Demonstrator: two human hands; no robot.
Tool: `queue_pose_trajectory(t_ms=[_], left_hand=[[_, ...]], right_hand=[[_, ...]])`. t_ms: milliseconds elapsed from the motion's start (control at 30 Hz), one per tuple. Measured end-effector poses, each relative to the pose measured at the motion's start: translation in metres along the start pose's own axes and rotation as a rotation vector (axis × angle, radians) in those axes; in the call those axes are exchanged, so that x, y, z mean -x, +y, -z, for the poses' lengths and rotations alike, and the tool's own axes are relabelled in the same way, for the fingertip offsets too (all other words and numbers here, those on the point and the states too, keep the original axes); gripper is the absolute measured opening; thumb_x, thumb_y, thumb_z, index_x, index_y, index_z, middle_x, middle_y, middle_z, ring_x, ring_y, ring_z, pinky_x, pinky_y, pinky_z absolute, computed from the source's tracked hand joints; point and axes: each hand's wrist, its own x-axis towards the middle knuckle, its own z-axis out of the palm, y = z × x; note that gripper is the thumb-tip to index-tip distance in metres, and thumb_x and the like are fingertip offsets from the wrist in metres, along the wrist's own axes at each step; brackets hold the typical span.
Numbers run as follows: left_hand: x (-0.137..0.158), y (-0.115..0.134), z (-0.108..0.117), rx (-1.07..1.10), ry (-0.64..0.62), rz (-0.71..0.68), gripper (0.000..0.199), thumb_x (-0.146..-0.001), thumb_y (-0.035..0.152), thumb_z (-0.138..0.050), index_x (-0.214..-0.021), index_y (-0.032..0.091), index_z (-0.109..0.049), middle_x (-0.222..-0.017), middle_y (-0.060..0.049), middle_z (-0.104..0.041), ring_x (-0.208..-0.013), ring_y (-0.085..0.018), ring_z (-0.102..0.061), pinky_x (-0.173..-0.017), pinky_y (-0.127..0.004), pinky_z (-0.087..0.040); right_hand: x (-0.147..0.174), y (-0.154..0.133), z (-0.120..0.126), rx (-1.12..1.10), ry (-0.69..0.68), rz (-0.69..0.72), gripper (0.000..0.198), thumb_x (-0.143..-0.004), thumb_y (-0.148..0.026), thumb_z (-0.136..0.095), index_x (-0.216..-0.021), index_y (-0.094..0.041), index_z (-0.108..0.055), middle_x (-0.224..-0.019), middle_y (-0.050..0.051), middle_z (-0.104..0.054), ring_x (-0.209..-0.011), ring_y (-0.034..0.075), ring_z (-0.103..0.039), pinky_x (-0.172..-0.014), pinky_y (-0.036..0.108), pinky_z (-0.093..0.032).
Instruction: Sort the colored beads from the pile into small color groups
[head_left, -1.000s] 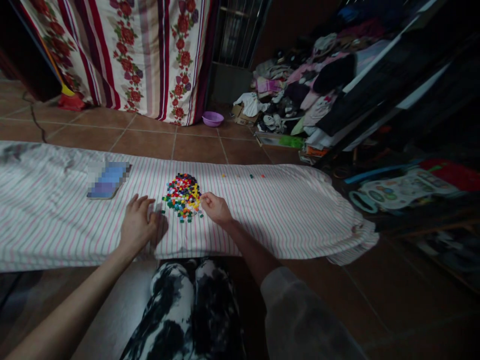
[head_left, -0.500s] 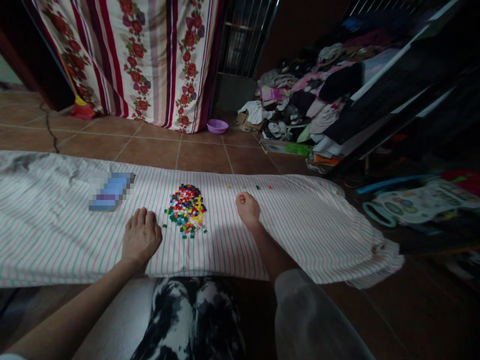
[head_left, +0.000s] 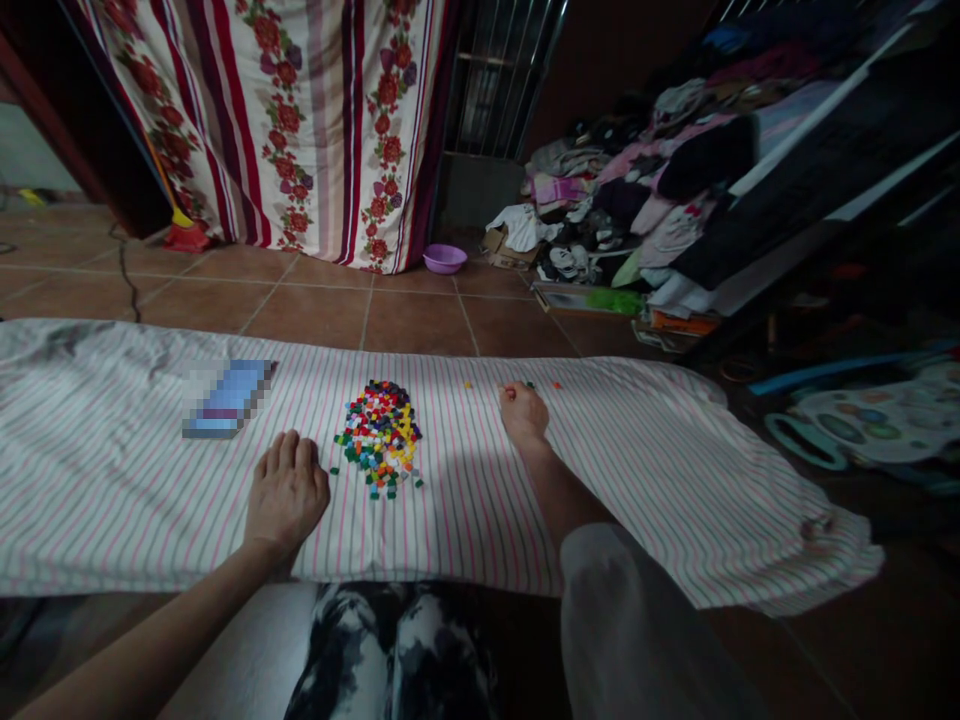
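Note:
My left hand [head_left: 288, 492] lies flat on the striped cloth [head_left: 465, 540], palm down, left of a heap of small colourful blocks [head_left: 381, 430]. Its fingers are stretched out and hold nothing. Right of the heap, my right hand [head_left: 526, 412] is closed in a pinch low over the cloth's far part; whatever its fingertips hold is too small to make out. Close by, several single blocks form a spaced row: a yellow block [head_left: 469, 385] to the left, a dark green block [head_left: 530, 385] just behind the hand, and an orange block [head_left: 556, 385] to the right.
A pixelated blue flat object [head_left: 232, 398] rests on the cloth at left. Beyond lie the tiled floor [head_left: 315, 305], a purple basin [head_left: 445, 259], a floral curtain [head_left: 322, 130] and a heap of clothes [head_left: 622, 200]. My knees [head_left: 375, 650] are at the near edge.
My right hand has moved slightly away from me and right, now covering the spot of a pale block in the row. The left hand stays flat. The whole view has shifted a little.

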Motion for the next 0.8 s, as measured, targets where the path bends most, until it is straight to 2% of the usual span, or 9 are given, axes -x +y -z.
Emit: queue_pose_trajectory(t_ms=[233, 533, 800], left_hand=[[0.001, 0.000, -0.001, -0.033, 0.015, -0.016, 0.033, -0.086, 0.025, -0.037, -0.112, 0.013, -0.052, -0.128, -0.020, -0.053, -0.127, -0.032, -0.045, -0.101, -0.047, -0.038], [-0.001, 0.001, 0.001, -0.031, -0.048, 0.005, 0.035, -0.087, 0.024, -0.035, -0.112, 0.008, -0.054, -0.131, -0.022, -0.052, -0.129, -0.034, -0.042, -0.104, -0.047, -0.036], [0.000, 0.000, -0.002, -0.043, -0.019, 0.002, 0.033, -0.088, 0.024, -0.037, -0.111, 0.009, -0.055, -0.130, -0.021, -0.052, -0.129, -0.033, -0.043, -0.104, -0.046, -0.035]], right_hand=[[-0.005, -0.001, -0.002, 0.048, -0.015, -0.013, 0.022, -0.090, -0.029, -0.052, -0.097, -0.020, -0.071, -0.095, 0.009, -0.067, -0.080, 0.018, -0.060, -0.065, 0.027, -0.037], [-0.012, 0.003, -0.007, -0.046, -0.016, 0.075, 0.019, -0.086, -0.022, -0.053, -0.096, -0.017, -0.069, -0.089, 0.008, -0.068, -0.083, 0.018, -0.061, -0.071, 0.027, -0.040], [0.000, 0.014, -0.018, -0.180, 0.134, 0.129, 0.028, -0.080, -0.022, -0.047, -0.100, -0.014, -0.064, -0.089, 0.009, -0.067, -0.081, 0.020, -0.058, -0.076, 0.031, -0.044]])
